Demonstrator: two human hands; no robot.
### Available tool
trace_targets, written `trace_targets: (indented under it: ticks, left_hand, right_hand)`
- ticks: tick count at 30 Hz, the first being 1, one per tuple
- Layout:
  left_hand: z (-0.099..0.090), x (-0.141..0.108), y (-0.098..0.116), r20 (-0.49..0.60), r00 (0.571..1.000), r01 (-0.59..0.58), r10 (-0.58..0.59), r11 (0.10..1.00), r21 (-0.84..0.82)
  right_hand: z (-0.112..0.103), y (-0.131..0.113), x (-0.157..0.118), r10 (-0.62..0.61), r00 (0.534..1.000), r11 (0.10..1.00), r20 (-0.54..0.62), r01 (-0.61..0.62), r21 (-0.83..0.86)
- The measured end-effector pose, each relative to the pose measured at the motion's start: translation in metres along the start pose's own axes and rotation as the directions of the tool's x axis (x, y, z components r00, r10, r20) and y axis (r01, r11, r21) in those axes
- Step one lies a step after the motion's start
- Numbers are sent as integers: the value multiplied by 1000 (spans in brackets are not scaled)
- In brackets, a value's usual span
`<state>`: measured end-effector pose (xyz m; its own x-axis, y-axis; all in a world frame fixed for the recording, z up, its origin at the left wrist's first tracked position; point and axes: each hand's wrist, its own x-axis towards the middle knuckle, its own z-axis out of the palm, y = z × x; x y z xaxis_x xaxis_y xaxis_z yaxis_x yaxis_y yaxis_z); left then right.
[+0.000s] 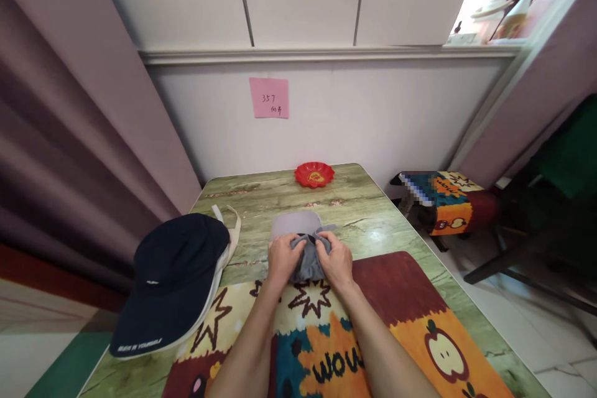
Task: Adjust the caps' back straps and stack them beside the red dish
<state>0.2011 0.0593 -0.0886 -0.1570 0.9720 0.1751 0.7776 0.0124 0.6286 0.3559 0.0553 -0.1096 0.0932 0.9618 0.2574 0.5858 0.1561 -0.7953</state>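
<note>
A soft grey cloth cap [308, 267] sits in front of me near the middle of the table, its pale grey brim [296, 222] pointing away. My left hand [284, 259] is closed on the cloth's left side, thumb and fingers pinching the edge. On the opposite side, my right hand [336, 259] pinches the gathered cloth in the same way. A dark gap shows between my two thumbs, and a short grey strap end [328, 227] sticks out beyond the right fingers. My palms and fingers cover part of the cap.
A navy cap [180, 273] with pale straps lies at the left table edge. The red scalloped dish [314, 175] stands at the back of the green marbled table [252, 199]. Beneath my forearms is a patterned mat [321, 348]. A stool [450, 199] with similar cloth stands at right.
</note>
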Motion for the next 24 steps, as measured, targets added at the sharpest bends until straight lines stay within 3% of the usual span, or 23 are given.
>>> trace_targets:
  ticks: [4, 7, 9, 12, 19, 24]
  left_hand:
    - [-24, 10, -5, 6, 1000, 0, 1, 983, -183]
    - [-44, 13, -4, -26, 1000, 4, -13, 941, -339]
    - [-56, 12, -2, -23, 999, 21, -38, 857, -515]
    - [-72, 11, 2, 7, 998, 51, -64, 722, -690]
    - [-95, 5, 11, 58, 995, 96, -79, 675, -731]
    - [-93, 3, 16, 130, 984, 175, -117, 638, -750]
  right_hand:
    - [-19, -16, 9, 10, 1000, 972, -22, -4, 235]
    - [-35, -37, 20, -8, 990, 860, 141, -65, 506]
    - [-45, -52, 27, 17, 971, 795, 238, -158, 586]
    - [-53, -71, 33, 41, 958, 737, 284, -221, 638]
    - [-53, -77, 35, 97, 923, 622, 371, -348, 702]
    - [-59, -79, 39, 56, 923, 605, 381, -335, 723]
